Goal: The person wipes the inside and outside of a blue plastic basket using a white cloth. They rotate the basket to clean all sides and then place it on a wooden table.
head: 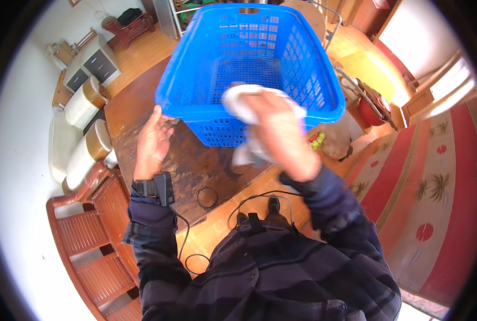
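Note:
A large blue plastic basket (pixel 190 113) with slotted walls stands on a worn brown wooden table (pixel 182 168), its open top facing me. My left hand (pixel 154 140) is at the basket's near left corner, thumb on the rim and fingers bent below it. A white cloth (pixel 238 105) is in my right hand (pixel 276 128), which blurs with motion at the near rim. Part of the cloth lies over the rim, and part hangs down outside the near wall. Nothing can be made out lying on the basket's gridded floor.
A slatted wooden bench (pixel 82 232) and pale sofa seats (pixel 86 136) stand at the left. Black cables (pixel 188 240) trail near my feet. Green and red round items (pixel 317 141) show right of the basket, before a patterned curtain (pixel 418 192). Drawers (pixel 98 64) stand behind.

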Motion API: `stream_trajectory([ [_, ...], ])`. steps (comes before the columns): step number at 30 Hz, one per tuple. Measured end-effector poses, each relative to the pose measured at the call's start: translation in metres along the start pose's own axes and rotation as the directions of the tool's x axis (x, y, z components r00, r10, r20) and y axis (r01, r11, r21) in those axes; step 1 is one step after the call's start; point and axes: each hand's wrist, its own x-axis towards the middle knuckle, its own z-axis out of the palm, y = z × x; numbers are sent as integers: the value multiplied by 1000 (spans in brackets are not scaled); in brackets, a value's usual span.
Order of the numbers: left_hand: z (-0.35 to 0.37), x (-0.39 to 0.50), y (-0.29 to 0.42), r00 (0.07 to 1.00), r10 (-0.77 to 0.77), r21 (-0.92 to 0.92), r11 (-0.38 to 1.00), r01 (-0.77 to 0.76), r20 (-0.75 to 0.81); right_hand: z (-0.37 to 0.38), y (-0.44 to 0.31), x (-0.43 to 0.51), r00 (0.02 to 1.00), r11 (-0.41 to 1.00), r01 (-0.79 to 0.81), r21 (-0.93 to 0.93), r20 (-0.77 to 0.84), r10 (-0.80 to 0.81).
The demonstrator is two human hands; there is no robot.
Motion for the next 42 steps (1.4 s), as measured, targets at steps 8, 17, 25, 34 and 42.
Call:
stream_trajectory([
  [8,20,-16,-2,999,-15,-47,999,17,38,-65,84,-79,900,880,-395,-262,-304,314],
  [17,113,-94,-60,951,-60,79,996,37,304,-77,157,-47,733,834,-501,231,-399,551],
  [25,81,-85,-54,985,-116,24,993,114,128,39,-50,-15,990,989,142,38,-8,-142],
  [34,28,-70,-40,994,-107,163,982,100,34,0,25,-58,973,986,162,23,-170,-156],
  [42,57,-50,-7,989,-80,291,956,42,121,-55,203,-88,737,955,-296,28,-630,247],
])
